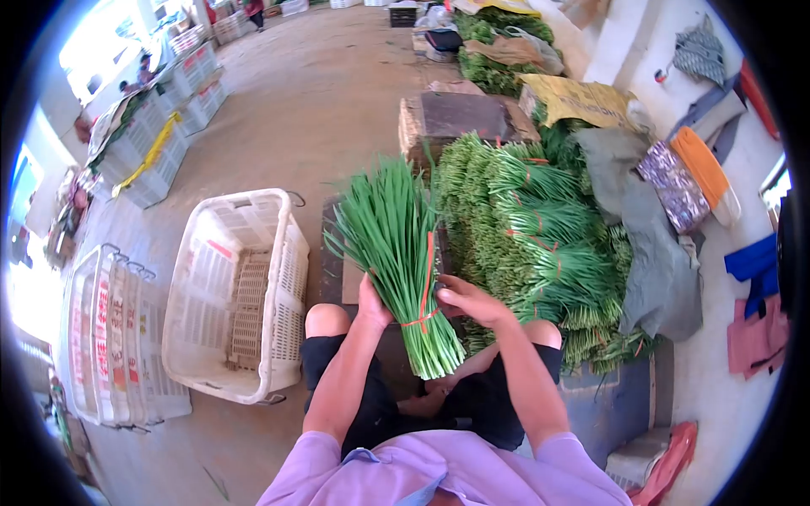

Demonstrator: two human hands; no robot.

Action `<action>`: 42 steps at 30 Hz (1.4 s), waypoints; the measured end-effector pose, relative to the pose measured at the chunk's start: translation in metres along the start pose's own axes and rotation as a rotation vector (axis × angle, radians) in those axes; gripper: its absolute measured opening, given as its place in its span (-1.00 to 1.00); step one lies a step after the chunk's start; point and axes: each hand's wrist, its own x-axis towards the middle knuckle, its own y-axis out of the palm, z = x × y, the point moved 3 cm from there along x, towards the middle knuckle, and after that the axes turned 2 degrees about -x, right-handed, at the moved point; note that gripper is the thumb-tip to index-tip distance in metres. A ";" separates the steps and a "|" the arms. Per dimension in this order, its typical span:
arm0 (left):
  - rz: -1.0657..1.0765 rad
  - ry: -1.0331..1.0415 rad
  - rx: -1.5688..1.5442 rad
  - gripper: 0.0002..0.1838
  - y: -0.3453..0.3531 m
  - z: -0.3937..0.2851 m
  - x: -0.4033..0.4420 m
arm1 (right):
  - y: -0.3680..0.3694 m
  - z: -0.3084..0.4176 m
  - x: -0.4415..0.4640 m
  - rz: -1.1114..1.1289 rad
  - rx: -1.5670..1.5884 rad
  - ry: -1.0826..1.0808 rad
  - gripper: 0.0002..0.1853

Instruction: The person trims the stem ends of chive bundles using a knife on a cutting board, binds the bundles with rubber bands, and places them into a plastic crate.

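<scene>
Purple shirt [447, 468] nearest the lens, dark shorts [367, 392] just beyond it, bare knees either side. Bunch [396, 228] of long green leaves held up over the lap, between the knees; leaf tips fan out away from the body, pale cut stems point back toward it. One orange-red band [420, 320] circles the bunch low down, nearer the stem ends than the tips; a strip of like colour runs from it up the right side of the leaves. Left hand [375, 302] closed against the bunch's left side, slightly on the leaf side of the band, its fingers hidden by the leaves. Right hand [469, 302] half curled at the right side, level with or just above the band, thumb and fingertips close to the strip; cannot tell whether they pinch it, press the stems or only hover. Pile [481, 219] of greens to the right, partly in banded bundles; a strip of blue-grey base [603, 405] shows along its near edge. Grey sheet [662, 282] drapes the pile's right edge. White crate [251, 308] stands on the floor [329, 76] left of the left knee, well apart from the bunch.
</scene>
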 end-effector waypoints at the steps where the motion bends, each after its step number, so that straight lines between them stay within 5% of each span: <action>1: 0.006 -0.018 0.006 -0.40 0.005 0.005 0.000 | 0.014 -0.003 0.012 0.015 0.110 -0.060 -0.13; 7: -0.006 0.280 0.226 -0.16 0.014 0.001 -0.006 | 0.031 -0.017 0.051 -0.182 0.365 -0.178 -0.25; 10: -0.061 0.263 0.585 -0.16 0.004 0.004 -0.009 | 0.031 -0.014 0.046 -0.321 0.164 -0.295 -0.18; 12: -0.080 0.298 0.620 -0.18 0.004 0.006 -0.008 | 0.030 -0.008 0.036 -0.437 -0.401 -0.210 -0.02; 13: -0.120 0.286 0.701 -0.23 0.006 0.006 -0.007 | 0.035 -0.005 0.034 -0.343 -0.363 -0.286 0.16; 18: -0.271 0.217 0.524 -0.63 -0.021 0.016 0.002 | 0.044 -0.008 0.048 -0.283 -0.512 -0.177 0.17; 21: -0.268 0.292 0.630 -0.68 -0.021 0.018 0.003 | 0.031 -0.025 0.074 -0.601 -0.321 -0.208 -0.12; 22: -0.263 0.289 0.630 -0.68 -0.019 0.016 0.002 | 0.019 -0.041 0.088 -0.567 -0.202 -0.333 -0.37; 26: -0.245 0.338 0.589 -0.69 -0.014 0.015 -0.001 | 0.006 -0.046 0.088 -0.565 0.066 -0.247 -0.62; 30: -0.252 0.260 0.518 -0.68 -0.003 0.016 -0.003 | 0.005 -0.043 0.078 -0.499 0.093 -0.254 -0.55; 34: -0.368 0.332 0.383 -0.62 -0.027 0.008 0.006 | 0.014 -0.026 0.056 -0.213 0.248 -0.420 -0.21; 38: -0.248 0.109 0.132 -0.54 -0.029 0.000 0.012 | 0.008 -0.049 0.045 -0.086 0.100 -0.159 0.02; 39: -0.198 0.042 0.078 -0.50 -0.025 0.002 0.014 | 0.014 -0.046 0.047 -0.073 -0.055 -0.313 0.04; 42: -0.131 -0.021 0.082 -0.47 -0.002 0.003 0.007 | 0.023 -0.040 0.039 0.073 0.054 -0.167 0.05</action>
